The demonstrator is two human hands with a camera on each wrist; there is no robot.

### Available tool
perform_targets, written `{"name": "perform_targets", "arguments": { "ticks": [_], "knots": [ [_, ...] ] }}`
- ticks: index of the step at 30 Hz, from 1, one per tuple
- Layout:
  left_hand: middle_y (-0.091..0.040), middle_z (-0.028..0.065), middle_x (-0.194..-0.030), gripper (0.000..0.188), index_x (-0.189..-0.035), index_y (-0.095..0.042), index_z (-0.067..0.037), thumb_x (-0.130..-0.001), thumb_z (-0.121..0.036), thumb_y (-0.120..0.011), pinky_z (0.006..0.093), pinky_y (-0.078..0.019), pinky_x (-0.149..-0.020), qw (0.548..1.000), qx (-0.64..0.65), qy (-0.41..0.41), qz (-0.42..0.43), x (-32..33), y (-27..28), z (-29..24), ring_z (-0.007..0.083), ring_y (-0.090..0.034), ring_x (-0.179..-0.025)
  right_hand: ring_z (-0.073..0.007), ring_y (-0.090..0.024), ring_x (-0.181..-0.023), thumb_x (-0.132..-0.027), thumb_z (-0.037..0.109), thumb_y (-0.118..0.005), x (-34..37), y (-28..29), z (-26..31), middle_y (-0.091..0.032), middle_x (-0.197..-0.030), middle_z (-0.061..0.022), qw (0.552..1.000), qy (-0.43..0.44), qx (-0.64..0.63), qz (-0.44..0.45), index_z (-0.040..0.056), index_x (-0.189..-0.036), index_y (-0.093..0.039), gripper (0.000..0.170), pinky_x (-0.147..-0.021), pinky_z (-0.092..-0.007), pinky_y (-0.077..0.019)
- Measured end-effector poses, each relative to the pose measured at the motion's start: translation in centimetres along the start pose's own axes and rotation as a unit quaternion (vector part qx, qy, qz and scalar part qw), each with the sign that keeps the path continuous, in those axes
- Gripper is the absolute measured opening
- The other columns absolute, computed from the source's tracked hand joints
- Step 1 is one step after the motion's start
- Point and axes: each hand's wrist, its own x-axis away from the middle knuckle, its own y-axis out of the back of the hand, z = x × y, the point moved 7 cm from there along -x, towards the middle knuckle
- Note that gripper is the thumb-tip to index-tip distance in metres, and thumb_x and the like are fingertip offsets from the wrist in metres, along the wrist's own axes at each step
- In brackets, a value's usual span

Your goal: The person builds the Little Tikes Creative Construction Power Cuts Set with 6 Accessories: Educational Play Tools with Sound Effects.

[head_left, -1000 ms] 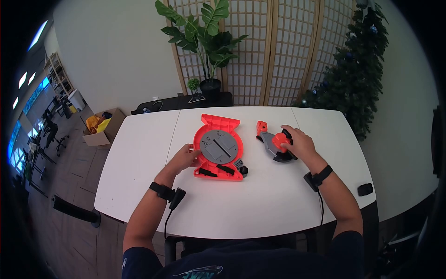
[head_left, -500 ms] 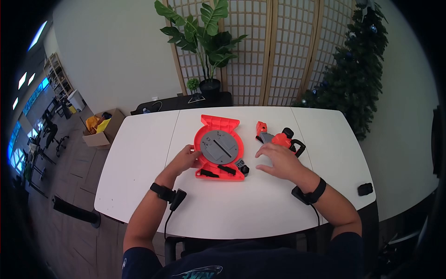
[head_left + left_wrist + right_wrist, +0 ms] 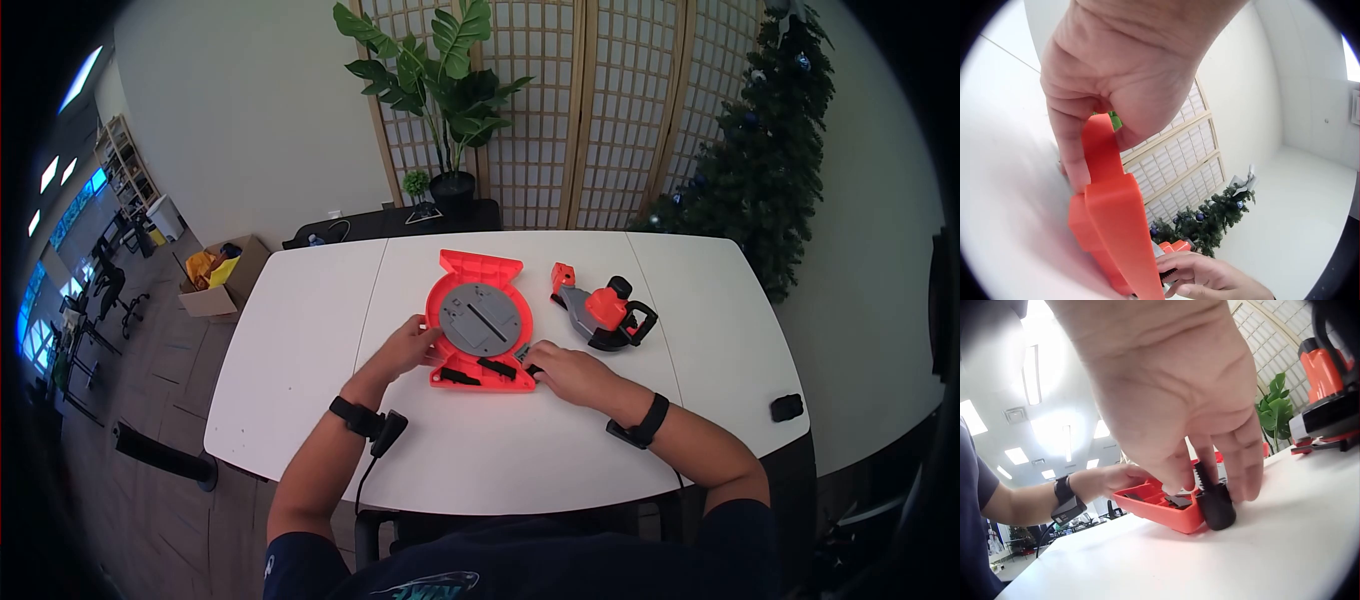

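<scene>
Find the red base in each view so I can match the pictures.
Head: red base, near the centre.
Left wrist: red base, lower left of centre, gripped by the left hand.
Right wrist: red base, just below centre.
Shared landmark: lattice screen, in all three backgrounds.

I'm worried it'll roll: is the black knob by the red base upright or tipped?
Upright, or nearly so: the black knob has its wide end down, its shaft pointing up under the right hand.
</scene>
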Motion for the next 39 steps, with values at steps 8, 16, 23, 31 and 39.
{"name": "perform_targets", "arguments": {
  "ticks": [8,16,23,31,39],
  "knots": [
    [-0.066,0.0118,-0.114,0.045,-0.140,-0.047,-0.001,-0.106,-0.029,-0.051,0.0341,-0.0607,-0.082,1.000,-0.021,-0.005,0.017,0.8,-0.5,-1.1,0.0193,-0.070,-0.093,-0.0308,-0.067,-0.097,-0.095,0.013,-0.062,0.2,1.6,-0.5,-0.065,-0.111,-0.0093,0.999,-0.036,0.010,-0.020,0.0059,-0.109,-0.066,0.016,-0.082,-0.0409,-0.0545],
    [-0.066,0.0179,-0.119,0.057,-0.142,-0.048,0.000,-0.103,-0.040,-0.056,0.0348,-0.0590,-0.080,0.979,-0.205,-0.002,0.007,2.0,-0.7,-2.5,0.0236,-0.070,-0.095,-0.0267,-0.069,-0.084,-0.090,0.017,-0.070,0.8,6.5,2.6,-0.069,-0.094,-0.0078,0.998,-0.032,-0.009,-0.048,0.0066,-0.099,-0.066,0.014,-0.072,-0.0374,-0.0547],
    [-0.067,0.0182,-0.124,0.063,-0.132,-0.060,-0.001,-0.086,-0.040,-0.079,0.0384,-0.0545,-0.090,0.926,-0.270,-0.263,-0.038,6.9,-2.7,-11.1,0.0287,-0.065,-0.110,-0.0187,-0.071,-0.073,-0.090,0.022,-0.075,0.2,8.0,3.8,-0.071,-0.087,-0.0064,0.995,-0.005,-0.073,-0.074,0.0069,-0.097,-0.068,0.018,-0.065,-0.0309,-0.0552],
    [-0.073,0.0135,-0.106,0.059,-0.120,-0.068,-0.005,-0.073,-0.033,-0.090,0.0363,-0.0556,-0.090,0.913,-0.231,-0.326,0.088,9.9,-7.5,-14.1,0.0268,-0.070,-0.097,-0.0145,-0.070,-0.071,-0.089,0.024,-0.078,-1.3,8.2,5.4,-0.072,-0.084,-0.0060,0.984,0.026,-0.113,-0.131,0.0071,-0.098,-0.071,0.020,-0.062,-0.0272,-0.0551],
    [-0.073,0.0105,-0.101,0.038,-0.110,-0.070,0.000,-0.079,-0.015,-0.085,0.0319,-0.0578,-0.084,0.935,-0.218,-0.277,0.049,8.3,-5.1,-12.6,0.0199,-0.071,-0.093,-0.0221,-0.071,-0.079,-0.090,0.029,-0.074,-1.1,6.5,5.1,-0.072,-0.094,-0.0079,0.972,-0.043,-0.211,-0.094,0.0060,-0.108,-0.066,0.031,-0.069,-0.0336,-0.0540]
  ]
}}
